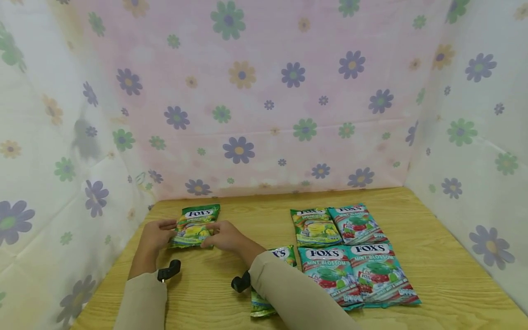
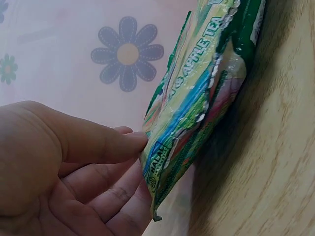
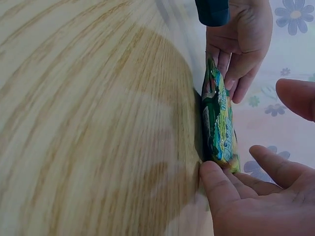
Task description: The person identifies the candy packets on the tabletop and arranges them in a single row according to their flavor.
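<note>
A green Fox's candy bag (image 1: 193, 228) lies on the left part of the table, between both hands. My left hand (image 1: 154, 236) pinches its left edge; in the left wrist view the thumb is on one side of the corner and the fingers on the other, the bag (image 2: 192, 98) slightly tilted off the wood. At the bag's opposite edge is my right hand (image 1: 228, 237). In the right wrist view, the fingers of that hand (image 3: 261, 201) stretch out and touch the bag's end, with the thumb held apart from it.
On the right lie another green candy bag (image 1: 315, 229) and three teal Mint Blossom bags (image 1: 381, 275), side by side in rows. A further green bag (image 1: 260, 305) is partly hidden under my right sleeve. Flowered cloth (image 1: 264, 101) encloses the wooden table (image 1: 206, 293) at the back and sides.
</note>
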### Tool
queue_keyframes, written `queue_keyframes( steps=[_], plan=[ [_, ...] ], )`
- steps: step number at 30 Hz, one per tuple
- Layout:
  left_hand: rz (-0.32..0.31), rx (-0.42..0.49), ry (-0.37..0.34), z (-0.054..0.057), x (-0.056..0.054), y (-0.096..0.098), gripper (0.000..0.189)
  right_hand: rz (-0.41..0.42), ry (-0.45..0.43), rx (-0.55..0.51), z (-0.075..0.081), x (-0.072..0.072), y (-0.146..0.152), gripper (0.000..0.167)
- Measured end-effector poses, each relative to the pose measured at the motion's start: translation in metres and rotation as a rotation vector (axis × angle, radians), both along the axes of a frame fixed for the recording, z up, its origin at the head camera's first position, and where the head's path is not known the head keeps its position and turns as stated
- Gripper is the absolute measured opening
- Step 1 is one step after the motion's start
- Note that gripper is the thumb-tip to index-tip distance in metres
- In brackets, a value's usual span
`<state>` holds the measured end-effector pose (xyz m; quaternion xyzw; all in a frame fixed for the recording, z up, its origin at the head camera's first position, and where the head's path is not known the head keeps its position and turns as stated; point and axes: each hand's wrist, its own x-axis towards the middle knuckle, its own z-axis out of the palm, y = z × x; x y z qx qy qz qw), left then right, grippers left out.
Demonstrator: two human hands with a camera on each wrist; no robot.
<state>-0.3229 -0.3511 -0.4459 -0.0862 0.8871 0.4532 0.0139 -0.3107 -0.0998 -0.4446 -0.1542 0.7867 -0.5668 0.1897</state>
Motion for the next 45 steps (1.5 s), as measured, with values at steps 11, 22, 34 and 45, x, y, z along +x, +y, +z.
queue_keyframes(
  steps=[11, 22, 34, 45],
  plan=[
    [0.013, 0.015, -0.016, -0.001, 0.004, -0.003, 0.047, 0.01, -0.011, 0.012, -0.004, 0.0, -0.001, 0.058],
    [0.004, -0.009, -0.002, -0.003, 0.003, -0.005, 0.047, 0.04, -0.019, 0.016, -0.001, -0.001, 0.002, 0.06],
    [-0.015, -0.097, 0.011, 0.012, 0.005, 0.005, 0.051, -0.003, -0.001, -0.003, 0.007, 0.002, 0.008, 0.056],
    [-0.055, -0.11, 0.064, 0.038, 0.01, 0.034, 0.058, 0.02, 0.135, 0.073, 0.012, 0.0, 0.038, 0.054]
  ],
)
